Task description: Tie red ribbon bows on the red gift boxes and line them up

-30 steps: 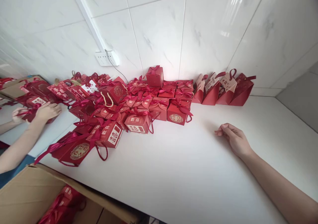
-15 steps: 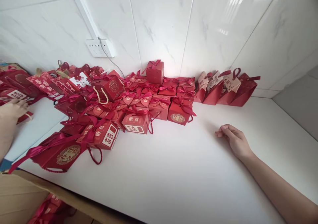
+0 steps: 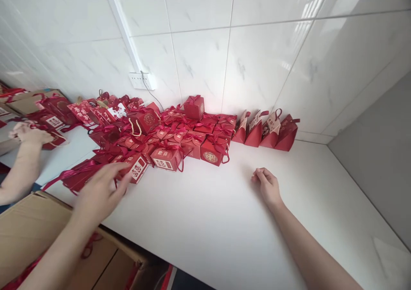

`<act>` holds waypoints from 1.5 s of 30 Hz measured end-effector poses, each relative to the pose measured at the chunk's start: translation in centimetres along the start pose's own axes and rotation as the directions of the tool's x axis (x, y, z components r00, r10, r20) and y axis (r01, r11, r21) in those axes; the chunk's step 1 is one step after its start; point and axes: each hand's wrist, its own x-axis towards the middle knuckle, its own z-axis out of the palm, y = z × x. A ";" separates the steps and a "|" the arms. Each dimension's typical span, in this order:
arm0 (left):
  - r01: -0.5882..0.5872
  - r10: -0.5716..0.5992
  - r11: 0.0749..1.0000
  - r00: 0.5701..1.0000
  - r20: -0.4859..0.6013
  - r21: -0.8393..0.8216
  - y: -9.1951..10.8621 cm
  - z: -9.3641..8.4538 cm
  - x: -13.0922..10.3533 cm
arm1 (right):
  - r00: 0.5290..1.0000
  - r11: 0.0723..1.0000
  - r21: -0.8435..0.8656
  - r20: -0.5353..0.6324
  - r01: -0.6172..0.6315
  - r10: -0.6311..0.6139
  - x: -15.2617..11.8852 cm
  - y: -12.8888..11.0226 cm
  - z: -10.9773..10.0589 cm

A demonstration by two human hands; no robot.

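Observation:
My left hand [image 3: 104, 189] is over the front left of a cluster of red gift boxes, its thumb and fingers apart. Under and beyond its fingertips is a gift box with a white character panel [image 3: 138, 168]; I cannot tell whether they touch it. The hand partly covers another gift box with a magenta ribbon [image 3: 78, 173]. My right hand [image 3: 268, 187] rests on the white table [image 3: 205, 221], fingers curled in and thumb against them, with nothing visible in it. Nearest to it in the cluster is a gift box with a gold round emblem [image 3: 211, 158].
Several triangular gift bags [image 3: 285, 133] stand by the wall. An open cardboard box [image 3: 35, 215] with red items inside is below the table's front edge. At the far left, a co-worker's hands [image 3: 30, 133] are at a red box. A socket strip [image 3: 141, 81] is on the wall.
My left hand has come into view from the lower left and reached over the front boxes. The view has shifted, showing more of the cardboard box and the co-worker. My right hand stays curled.

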 end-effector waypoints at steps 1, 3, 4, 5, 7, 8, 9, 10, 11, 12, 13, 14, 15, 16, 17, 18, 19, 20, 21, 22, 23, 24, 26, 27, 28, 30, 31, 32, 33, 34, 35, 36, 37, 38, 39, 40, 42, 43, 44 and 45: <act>0.007 -0.014 0.997 0.996 0.092 0.072 2.3 1.0 0.3 | 1.000 1.000 -0.009 0.001 0.004 -0.004 0.0 0.0 0.0; 0.034 -0.075 0.978 0.977 0.197 0.207 6.0 3.2 2.4 | 1.000 1.000 -0.017 0.026 0.010 -0.009 0.0 -0.2 0.0; 0.057 -0.121 0.963 0.965 0.232 0.263 7.2 4.3 3.7 | 0.999 1.000 -0.017 0.038 0.013 -0.012 0.0 -0.3 -0.1; 0.082 -0.168 0.951 0.946 0.276 0.297 7.9 5.2 5.0 | 0.999 1.000 -0.019 0.044 0.018 -0.017 0.0 -0.4 -0.1; 0.155 -0.273 0.933 0.893 0.357 0.325 8.4 6.8 7.1 | 0.999 0.999 -0.028 0.044 0.025 -0.024 0.0 -0.6 -0.1; 0.181 -0.304 0.927 0.875 0.377 0.328 8.3 7.3 7.7 | 0.998 0.999 -0.033 0.049 0.027 -0.026 0.0 -0.7 -0.1; 0.211 -0.331 0.921 0.865 0.376 0.326 8.1 7.7 8.1 | 0.998 0.999 -0.039 0.056 0.028 -0.026 0.0 -0.8 -0.1; 0.238 -0.350 0.918 0.862 0.366 0.317 7.8 7.9 8.2 | 0.998 0.999 -0.045 0.064 0.028 -0.025 0.0 -0.8 -0.1; 0.260 -0.359 0.919 0.863 0.357 0.296 7.5 7.9 8.2 | 0.997 0.998 -0.049 0.073 0.028 -0.025 0.0 -0.8 -0.1; 0.275 -0.359 0.924 0.862 0.359 0.264 7.2 7.7 8.1 | 0.996 0.998 -0.053 0.080 0.029 -0.024 0.0 -0.9 -0.1; 0.281 -0.347 0.934 0.859 0.377 0.220 7.1 7.4 7.9 | 0.996 0.998 -0.054 0.086 0.029 -0.024 0.0 -0.9 -0.1; 0.278 -0.323 0.946 0.854 0.407 0.167 7.0 7.0 7.7 | 0.996 0.998 -0.054 0.090 0.030 -0.025 0.0 -1.0 -0.1; 0.272 -0.291 0.956 0.847 0.444 0.106 7.0 6.5 7.4 | 0.995 0.998 -0.052 0.093 0.031 -0.026 0.0 -1.0 -0.1; 0.264 -0.248 0.964 0.837 0.489 0.037 7.1 6.0 7.0 | 0.995 0.998 -0.051 0.095 0.031 -0.026 0.0 -1.1 -0.1; 0.254 -0.191 0.966 0.820 0.540 -0.043 7.4 5.5 6.6 | 0.995 0.998 -0.049 0.097 0.031 -0.026 0.0 -1.2 -0.2; 0.241 -0.114 0.961 0.793 0.598 -0.136 7.8 5.1 6.1 | 0.995 0.998 -0.048 0.099 0.030 -0.025 0.0 -1.2 -0.2; 0.227 -0.015 0.944 0.755 0.656 -0.239 8.4 4.8 5.6 | 0.995 0.999 -0.045 0.099 0.030 -0.025 0.1 -1.3 -0.2; 0.213 0.102 0.914 0.700 0.706 -0.344 9.2 4.7 5.0 | 0.995 0.999 -0.041 0.097 0.030 -0.026 0.1 -1.4 -0.2; 0.204 0.225 0.875 0.633 0.741 -0.440 10.2 4.8 4.5 | 0.995 0.999 -0.035 0.094 0.030 -0.026 0.1 -1.4 -0.2; 0.197 0.337 0.834 0.560 0.757 -0.516 11.4 5.1 4.1 | 0.996 0.999 -0.027 0.089 0.030 -0.028 0.1 -1.5 -0.2; 0.191 0.428 0.798 0.487 0.761 -0.572 12.8 5.6 3.9 | 0.996 0.999 -0.017 0.086 0.031 -0.029 0.1 -1.5 -0.2; 0.183 0.504 0.767 0.421 0.754 -0.615 14.2 6.3 3.8 | 0.996 0.999 -0.005 0.083 0.031 -0.031 0.2 -1.6 -0.2; 0.132 0.628 0.702 0.346 0.697 -0.699 17.3 7.9 4.5 | 0.996 0.999 0.025 0.079 0.029 -0.031 0.3 -1.7 -0.2; 0.099 0.676 0.665 0.342 0.653 -0.740 18.8 8.7 5.2 | 0.997 0.999 0.044 0.074 0.025 -0.028 0.4 -1.8 -0.2; 0.069 0.712 0.632 0.344 0.613 -0.772 20.2 9.5 6.0 | 0.998 0.998 0.065 0.067 0.019 -0.023 0.4 -1.9 -0.2; 0.026 0.751 0.590 0.348 0.561 -0.807 22.5 10.9 7.8 | 0.999 0.994 0.110 0.042 0.007 -0.011 0.5 -2.0 -0.3; 0.022 0.762 0.575 0.350 0.545 -0.818 23.3 11.5 8.6 | 1.000 0.991 0.134 0.025 0.002 -0.005 0.5 -2.0 -0.3; 0.025 0.765 0.562 0.365 0.531 -0.827 23.8 12.1 9.3 | 1.000 0.988 0.155 0.007 -0.002 0.001 0.6 -2.1 -0.3; 0.032 0.760 0.550 0.394 0.517 -0.834 24.2 12.6 9.7 | 1.000 0.984 0.175 -0.014 -0.006 0.009 0.6 -2.0 -0.3; 0.038 0.745 0.539 0.445 0.497 -0.842 24.4 13.2 9.8 | 0.999 0.981 0.194 -0.038 -0.010 0.018 0.7 -2.0 -0.4; 0.047 0.715 0.527 0.516 0.472 -0.849 24.4 13.7 9.8 | 0.998 0.978 0.210 -0.063 -0.016 0.029 0.8 -2.0 -0.4; 0.061 0.669 0.510 0.598 0.441 -0.858 24.3 14.2 9.5 | 0.995 0.974 0.224 -0.086 -0.023 0.043 0.9 -1.9 -0.5; 0.081 0.612 0.485 0.679 0.405 -0.871 24.2 14.7 9.1 | 0.992 0.971 0.235 -0.109 -0.031 0.058 1.1 -2.0 -0.7; 0.105 0.550 0.449 0.750 0.367 -0.887 24.1 15.0 8.6 | 0.989 0.969 0.244 -0.131 -0.037 0.071 1.4 -2.1 -0.9; 0.126 0.496 0.408 0.801 0.336 -0.904 23.9 15.3 8.1 | 0.985 0.968 0.249 -0.153 -0.040 0.080 1.7 -2.4 -1.1; 0.140 0.459 0.370 0.832 0.311 -0.919 23.9 15.4 7.6 | 0.981 0.967 0.250 -0.172 -0.039 0.084 2.1 -2.9 -1.4; 0.129 0.449 0.335 0.849 0.278 -0.933 23.9 15.6 6.7 | 0.977 0.969 0.244 -0.201 -0.024 0.075 2.5 -4.4 -2.0; 0.109 0.459 0.338 0.848 0.265 -0.935 24.1 15.6 6.3 | 0.978 0.973 0.232 -0.203 -0.009 0.057 2.5 -5.5 -2.3; 0.091 0.464 0.341 0.849 0.252 -0.936 24.2 15.6 6.0 | 0.981 0.976 0.216 -0.189 0.008 0.033 2.3 -6.7 -2.5; 0.083 0.464 0.338 0.852 0.243 -0.938 24.4 15.6 5.6 | 0.987 0.982 0.183 -0.158 0.037 -0.007 1.9 -8.1 -2.5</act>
